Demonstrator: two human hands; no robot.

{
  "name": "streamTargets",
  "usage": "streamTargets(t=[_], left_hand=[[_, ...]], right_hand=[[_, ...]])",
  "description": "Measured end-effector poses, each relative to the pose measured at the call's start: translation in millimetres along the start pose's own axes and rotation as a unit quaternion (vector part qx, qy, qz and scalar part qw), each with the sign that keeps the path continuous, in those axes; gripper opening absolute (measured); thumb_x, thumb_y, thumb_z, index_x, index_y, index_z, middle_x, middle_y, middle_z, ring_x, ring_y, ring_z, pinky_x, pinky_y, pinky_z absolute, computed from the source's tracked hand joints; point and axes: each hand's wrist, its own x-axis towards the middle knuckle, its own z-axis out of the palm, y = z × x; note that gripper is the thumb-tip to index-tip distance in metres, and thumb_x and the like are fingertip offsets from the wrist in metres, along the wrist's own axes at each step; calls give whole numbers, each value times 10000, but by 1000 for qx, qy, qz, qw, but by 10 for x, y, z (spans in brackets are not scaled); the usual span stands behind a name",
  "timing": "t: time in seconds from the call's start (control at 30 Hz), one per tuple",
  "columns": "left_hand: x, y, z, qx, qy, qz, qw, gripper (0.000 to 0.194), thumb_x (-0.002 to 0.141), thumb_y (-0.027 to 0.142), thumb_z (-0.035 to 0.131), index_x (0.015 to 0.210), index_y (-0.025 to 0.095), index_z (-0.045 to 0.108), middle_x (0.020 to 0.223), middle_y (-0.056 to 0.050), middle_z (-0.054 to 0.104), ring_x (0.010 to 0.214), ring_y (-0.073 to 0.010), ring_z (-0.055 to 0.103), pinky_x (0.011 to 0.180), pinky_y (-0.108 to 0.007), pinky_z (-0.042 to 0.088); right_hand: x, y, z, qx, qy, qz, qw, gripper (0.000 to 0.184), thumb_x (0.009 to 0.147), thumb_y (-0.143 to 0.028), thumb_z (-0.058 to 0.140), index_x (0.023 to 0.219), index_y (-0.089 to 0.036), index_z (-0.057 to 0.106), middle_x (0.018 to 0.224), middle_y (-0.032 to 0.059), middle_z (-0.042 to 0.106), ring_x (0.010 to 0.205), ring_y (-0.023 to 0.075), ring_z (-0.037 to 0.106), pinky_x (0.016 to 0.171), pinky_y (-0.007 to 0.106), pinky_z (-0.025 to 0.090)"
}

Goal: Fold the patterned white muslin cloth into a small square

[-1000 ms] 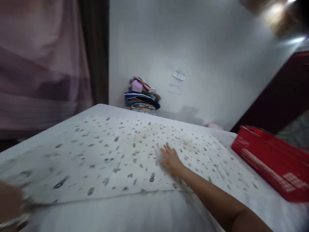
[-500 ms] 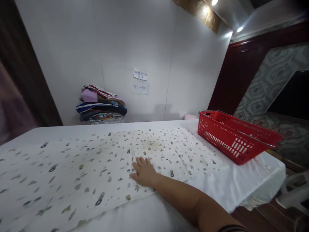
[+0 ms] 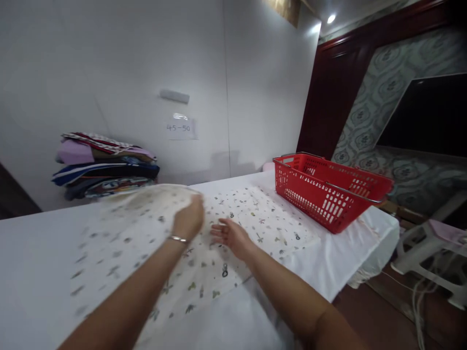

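Note:
A thin white cloth [image 3: 251,214] printed with small grey, green and brown figures lies across the table, its left part lifted and blurred by motion. My left hand [image 3: 188,218], with a bracelet at the wrist, is closed on the raised far edge of this cloth. Just right of it, my right hand [image 3: 233,238] hovers low over the cloth with fingers stretched out and nothing in them. Whether its fingertips touch the fabric I cannot tell.
A red plastic basket [image 3: 302,192] with metal handles stands on the right of the white-covered table [image 3: 32,248]. Folded clothes [image 3: 105,165] are stacked at the back left by the wall. Beyond the table's right edge are a white stool [image 3: 430,248] and cables.
My left hand has come into view, and the cloth's left part is now lifted and folded toward the right. My right hand has risen off the cloth. The view has turned right.

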Motion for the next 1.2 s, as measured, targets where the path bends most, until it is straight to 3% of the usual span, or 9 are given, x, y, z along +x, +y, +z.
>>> streamTargets(t=[0.1,0.17,0.23,0.33,0.5,0.8,0.97,1.07,1.2], left_hand=[[-164,845,760,-4,-112,184,977,210,877,227,372,1053,188,480,815,-87,652,796,-216,637,692,-304,452],[-354,1224,1126,-16,-145,247,958,210,871,195,366,1034,195,499,886,-91,643,835,-210,624,715,-303,449],[-512,1416,1361,-19,-158,269,950,221,847,153,396,1031,194,512,947,-95,629,871,-210,609,729,-309,452],[-615,1443,1509,-13,-162,293,942,288,821,110,419,1091,181,492,1070,-100,589,950,-227,569,749,-341,459],[-631,1282,1470,-2,-125,295,947,281,858,135,364,1124,181,442,1090,-77,569,947,-205,550,760,-335,458],[-853,1061,1266,-84,-87,252,960,309,821,281,471,1110,176,444,1058,-66,588,985,-207,532,844,-344,413],[-980,595,1066,-37,-72,220,972,463,770,189,489,1227,167,418,1277,-87,489,1166,-219,429,997,-396,300],[-1091,266,939,6,-77,142,987,495,753,103,436,1246,155,429,1293,-93,485,1184,-213,421,990,-385,306],[-1311,-76,797,5,-70,75,995,445,797,231,461,1235,155,452,1237,-84,536,1146,-210,459,973,-371,334]], right_hand=[[-185,-277,-639,16,107,-1,994,508,887,-582,220,1036,-185,500,954,87,646,824,176,632,752,328,488],[-364,-329,-988,-13,153,32,988,564,870,-622,180,974,-185,522,850,83,651,770,192,632,679,317,490],[-518,-288,-1221,-12,150,61,987,544,871,-603,229,899,-170,557,811,90,654,772,203,631,650,306,483],[-614,-162,-1358,56,142,47,987,370,840,-498,439,815,-159,586,773,69,662,737,189,624,619,278,471],[-544,-78,-1330,132,124,5,983,208,748,-359,640,753,-159,583,656,5,634,567,126,574,505,219,445],[-573,-159,-1331,49,129,40,990,143,666,-104,632,734,-162,520,586,-8,607,480,125,598,431,200,489],[-497,-366,-1336,-14,129,83,988,105,729,-102,568,798,-144,500,655,60,648,557,191,661,440,242,527],[-405,-558,-1282,1,121,50,991,124,733,-77,555,786,-155,475,652,57,649,591,206,673,460,247,542],[-269,-885,-1183,43,131,-15,990,146,717,-44,541,778,-162,481,606,27,634,566,191,668,489,246,560]])
